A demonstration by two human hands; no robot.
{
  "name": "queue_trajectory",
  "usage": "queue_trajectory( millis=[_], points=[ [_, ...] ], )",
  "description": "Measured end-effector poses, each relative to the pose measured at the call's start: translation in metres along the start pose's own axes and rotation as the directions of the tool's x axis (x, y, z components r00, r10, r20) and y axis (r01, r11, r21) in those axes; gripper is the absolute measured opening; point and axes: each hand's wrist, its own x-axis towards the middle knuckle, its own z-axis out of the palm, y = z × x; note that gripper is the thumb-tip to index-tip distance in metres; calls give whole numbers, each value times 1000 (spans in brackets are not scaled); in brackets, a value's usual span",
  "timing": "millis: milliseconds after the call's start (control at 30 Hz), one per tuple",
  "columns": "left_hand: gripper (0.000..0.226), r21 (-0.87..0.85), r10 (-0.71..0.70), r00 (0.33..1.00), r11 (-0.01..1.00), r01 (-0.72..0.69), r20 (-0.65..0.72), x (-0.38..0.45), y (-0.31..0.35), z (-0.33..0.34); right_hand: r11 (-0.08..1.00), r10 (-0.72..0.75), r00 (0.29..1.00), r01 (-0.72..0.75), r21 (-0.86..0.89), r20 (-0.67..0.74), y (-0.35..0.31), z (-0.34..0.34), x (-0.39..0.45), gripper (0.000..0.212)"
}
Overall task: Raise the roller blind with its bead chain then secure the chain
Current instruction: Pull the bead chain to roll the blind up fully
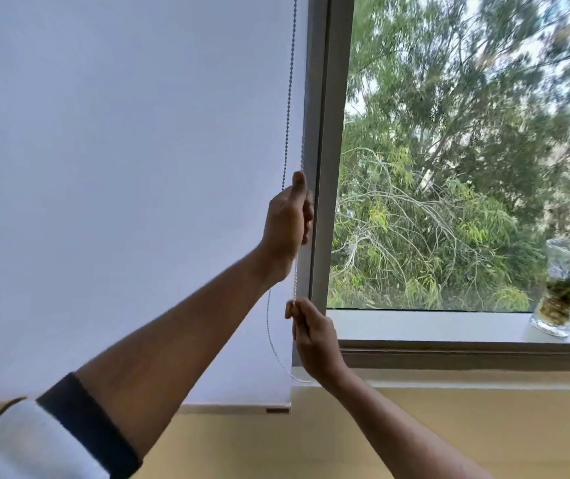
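Up high, left hand (288, 216) closed on bead chain (289, 108), thumb pointing to 12 o'clock, fingers curled round the strand next to grey window frame (325, 167). Below it, toward 6 o'clock, right hand (314, 340) also shut, pinching the same strand between thumb and bent fingers. Slack loop of chain hanging at 7 o'clock from the right hand, curving back beneath the wrist. White roller blind (121, 202) down over the left pane, bottom bar (238, 407) just below sill level against yellow wall (449, 426). At 3 o'clock, well apart from both hands, glass vase (566, 281) standing on white sill (432, 326); trees beyond the bare pane.
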Motion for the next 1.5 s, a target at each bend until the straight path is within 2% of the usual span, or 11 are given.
queue_trajectory(
  millis=[233,467,667,733,833,933,1033,1133,1233,1400,1500],
  points=[
    [63,1,-20,997,1000,20,-78,2,-17,-21,990,109,986,-95,-109,129,-7,3,7,23],
    [57,31,-64,995,997,66,-70,-25,-51,-39,924,212,976,-183,336,-54,-83,-6,66,37],
    [55,69,-172,983,982,176,-72,-58,-84,-29,875,108,994,-82,477,-28,-165,-18,127,33],
    [55,32,-195,979,980,197,-55,-65,-89,-25,867,90,991,-27,498,-104,-178,-16,140,30],
    [52,43,-188,982,981,189,-28,-68,-91,-34,888,16,975,89,451,-223,-176,-6,141,36],
    [50,123,-189,982,975,188,-1,-61,-94,-64,944,-113,967,176,280,-229,-161,5,127,35],
    [52,144,-180,984,973,178,6,-45,-91,-95,977,-150,966,177,116,-211,-140,9,112,37],
    [55,162,-135,990,978,129,27,-23,-73,-106,988,-138,973,150,49,-183,-114,12,92,33],
    [54,59,-82,992,995,77,91,-4,-35,-95,993,-121,983,118,-27,-141,-90,18,68,28],
    [51,-97,-73,974,991,95,213,20,40,-60,994,-101,994,98,-50,-43,-66,35,35,48],
    [53,-123,-80,969,986,111,233,19,55,-41,994,-102,995,101,-48,-14,-62,33,29,43]
  ],
)
